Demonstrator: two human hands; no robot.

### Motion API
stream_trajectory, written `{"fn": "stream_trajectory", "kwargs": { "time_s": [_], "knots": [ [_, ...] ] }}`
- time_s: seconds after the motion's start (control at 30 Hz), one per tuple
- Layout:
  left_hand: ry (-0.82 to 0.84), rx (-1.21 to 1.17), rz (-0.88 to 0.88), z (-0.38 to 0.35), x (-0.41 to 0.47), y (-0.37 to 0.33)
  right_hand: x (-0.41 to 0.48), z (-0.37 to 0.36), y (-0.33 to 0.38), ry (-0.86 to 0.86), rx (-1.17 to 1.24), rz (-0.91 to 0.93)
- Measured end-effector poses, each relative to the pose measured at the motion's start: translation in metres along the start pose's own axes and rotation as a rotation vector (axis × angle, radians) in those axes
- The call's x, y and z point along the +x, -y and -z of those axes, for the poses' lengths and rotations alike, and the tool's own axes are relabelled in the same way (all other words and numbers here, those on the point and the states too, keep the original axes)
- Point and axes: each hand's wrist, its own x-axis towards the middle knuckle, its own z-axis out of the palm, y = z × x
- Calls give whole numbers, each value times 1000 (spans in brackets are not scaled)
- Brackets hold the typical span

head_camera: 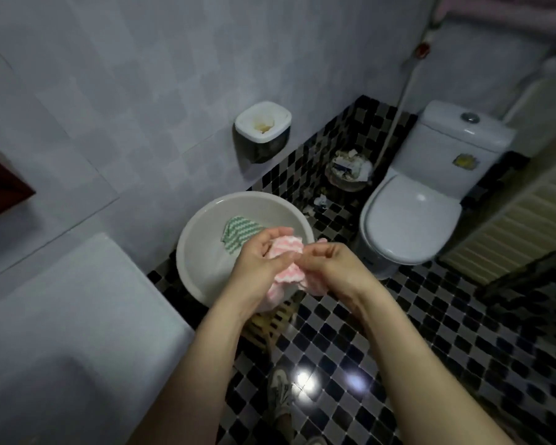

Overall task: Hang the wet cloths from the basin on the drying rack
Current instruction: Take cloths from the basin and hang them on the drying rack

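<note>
- Wet pink-and-white zigzag-striped cloth (286, 249) is bunched between both hands, held up over the near right edge of the basin; a fold of it hangs down below the hands.
- Dark red wooden frame (4, 184) juts in at the far left edge, against the pale tiled wall (126, 91).
- White flat-topped block (65, 316) fills the lower left corner, just beside the basin.
- Round white plastic basin (203, 248) stands on a slatted wooden stool (268, 326), close to the wall.
- Green-and-white zigzag-striped cloth (238, 234) lies crumpled inside the basin, toward its far side.
- White-lidded wall box with a dark lower half (263, 130) is fixed to the wall above the basin.
- Left hand (262, 263) has its fingers curled around the pink cloth, thumb on top.
- Grey-and-white shoe (280, 391) stands on the floor below the forearms.
- Right hand (334, 268) pinches the pink cloth with bent fingers, touching the left hand's thumb.
- Small round waste bin full of crumpled paper (350, 171) sits in the corner between wall and toilet.
- White ceramic toilet with closed lid (411, 220) stands to the right of the basin.
- Black, grey and white checkered tile floor (446, 342) runs under everything.
- Cream ribbed radiator (511, 226) lines the right edge.
</note>
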Motion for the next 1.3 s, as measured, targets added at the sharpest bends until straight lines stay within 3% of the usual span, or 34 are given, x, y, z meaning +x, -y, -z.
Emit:
{"fn": "stream_trajectory", "kwargs": {
  "time_s": [0.13,0.33,0.43,0.53,0.57,0.63,0.77,0.87,1.07,1.2,1.3],
  "knots": [
    [189,173,-7,-17,-25,4,-46,20,4,-135,141,0],
    [131,510,-95,-49,-60,0,-117,39,-1,-287,537,14],
    [120,271,-70,-58,-66,-6,-137,37,-3,-296,637,-6],
    [440,34,21,-69,-78,-17,-159,33,-11,-281,692,43],
    [500,86,32,-72,-84,-19,-166,31,-13,-266,691,69],
    [456,192,3,-75,-93,-19,-179,26,-17,-221,635,124],
    [303,48,-30,-72,-104,-10,-211,21,-29,-235,473,229],
    [439,245,-108,-64,-118,-1,-241,12,-44,-307,373,275],
    [878,436,-336,-75,-176,5,-300,-12,-65,-683,316,299],
    [871,647,-564,-91,-204,19,-333,-24,-83,-865,238,252],
    [945,640,-660,-106,-225,29,-361,-28,-94,-975,163,231]
  ]
}}
